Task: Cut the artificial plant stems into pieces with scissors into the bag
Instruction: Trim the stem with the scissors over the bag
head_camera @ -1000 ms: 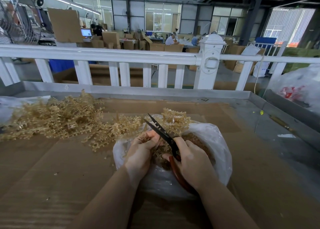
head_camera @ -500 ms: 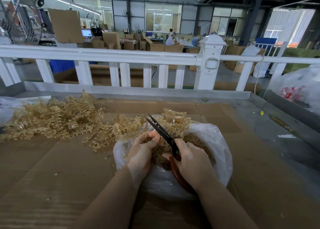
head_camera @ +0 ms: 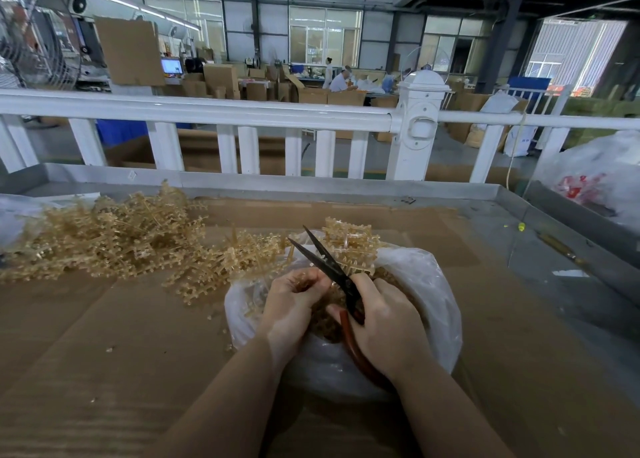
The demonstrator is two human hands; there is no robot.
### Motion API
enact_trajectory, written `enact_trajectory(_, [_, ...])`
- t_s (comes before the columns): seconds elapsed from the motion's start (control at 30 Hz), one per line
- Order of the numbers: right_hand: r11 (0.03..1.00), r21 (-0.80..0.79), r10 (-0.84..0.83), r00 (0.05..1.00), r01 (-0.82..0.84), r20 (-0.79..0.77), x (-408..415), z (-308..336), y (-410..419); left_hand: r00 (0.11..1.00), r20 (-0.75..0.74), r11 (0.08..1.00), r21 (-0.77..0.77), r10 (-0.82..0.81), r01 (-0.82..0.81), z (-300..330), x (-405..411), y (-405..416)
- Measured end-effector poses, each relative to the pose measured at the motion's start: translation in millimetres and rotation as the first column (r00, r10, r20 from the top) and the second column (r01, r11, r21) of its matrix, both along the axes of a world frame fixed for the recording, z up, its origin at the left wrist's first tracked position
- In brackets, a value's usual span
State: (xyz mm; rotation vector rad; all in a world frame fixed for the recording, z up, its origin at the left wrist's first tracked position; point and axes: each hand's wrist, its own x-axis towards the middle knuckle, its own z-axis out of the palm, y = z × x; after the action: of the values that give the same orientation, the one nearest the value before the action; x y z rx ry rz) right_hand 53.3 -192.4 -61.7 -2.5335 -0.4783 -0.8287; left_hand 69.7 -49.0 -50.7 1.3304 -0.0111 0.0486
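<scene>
White railing (head_camera: 214, 113) spans the far edge of the metal-rimmed table (head_camera: 346, 185). Cardboard sheet (head_camera: 104, 353) covers most of the tabletop. Loose pile of tan artificial plant stems (head_camera: 114, 236) lies on the cardboard at left, trailing right up to the bag. Clear plastic bag (head_camera: 429, 295) sits centre, mouth open, cut tan pieces inside; one uncut stem cluster (head_camera: 349, 246) sticks up at its far rim. Second plastic bag (head_camera: 599, 177), red print on it, at far right beyond the table rim. Right hand (head_camera: 388, 326) over the bag mouth, fingers curled round the red handles of the scissors (head_camera: 329, 267); dark blades parted, tips pointing up and away. Left hand (head_camera: 291, 305) just beside it, fingertips pinching a small stem piece (head_camera: 306, 283) near the blade pivot. Few stray cut bits (head_camera: 211, 315) on the cardboard left of the bag.
</scene>
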Motion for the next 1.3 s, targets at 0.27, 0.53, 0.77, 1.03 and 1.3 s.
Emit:
enact_trajectory(0.27, [1.000,-0.006,0.021,0.999,-0.021,-0.040,2.5,-1.1,0.0,0.999,-0.040,0.999,-0.032,0.005,-0.006,3.8,-1.8,-2.0])
enact_trajectory(0.53, [0.999,0.007,0.032,0.997,-0.031,-0.064,2.2,-2.0,-0.1,0.998,-0.056,0.998,-0.049,0.037,-0.040,-0.2,1.6,-1.7])
enact_trajectory(0.77, [1.000,-0.009,-0.001,1.000,0.001,-0.015,-1.8,0.6,-1.4,0.976,-0.081,0.969,-0.133,0.201,-0.210,-8.9,9.1,-1.6])
enact_trajectory(1.03, [0.999,0.023,-0.035,0.999,0.035,-0.028,-2.9,2.2,-0.6,0.994,-0.103,0.922,-0.386,-0.030,-0.012,-7.9,5.5,5.7])
enact_trajectory(1.3, [0.997,0.067,-0.048,0.999,0.049,-0.013,-5.9,2.8,-1.7,0.987,-0.074,0.916,-0.368,0.144,-0.161,-6.3,5.2,1.0])
